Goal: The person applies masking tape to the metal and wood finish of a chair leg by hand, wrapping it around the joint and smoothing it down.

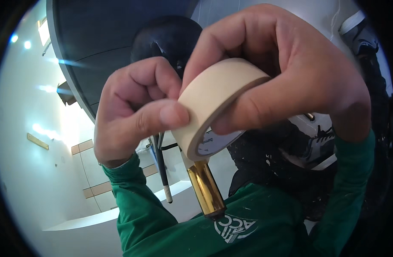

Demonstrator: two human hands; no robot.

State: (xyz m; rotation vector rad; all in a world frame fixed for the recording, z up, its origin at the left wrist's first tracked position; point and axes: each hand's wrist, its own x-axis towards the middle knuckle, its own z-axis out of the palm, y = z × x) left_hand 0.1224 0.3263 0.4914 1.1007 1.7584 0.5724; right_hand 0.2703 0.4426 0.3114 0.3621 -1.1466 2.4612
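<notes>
Here the right hand (290, 73) pinches the cream tape roll (218, 103) at its rim; the left hand (136, 111), nearer the tape's outer face, presses its thumb there

Two hands: left hand (134, 109), right hand (286, 68). One roll of masking tape (213, 100). One shiny gold tube (207, 188). One green garment (230, 227).
</notes>
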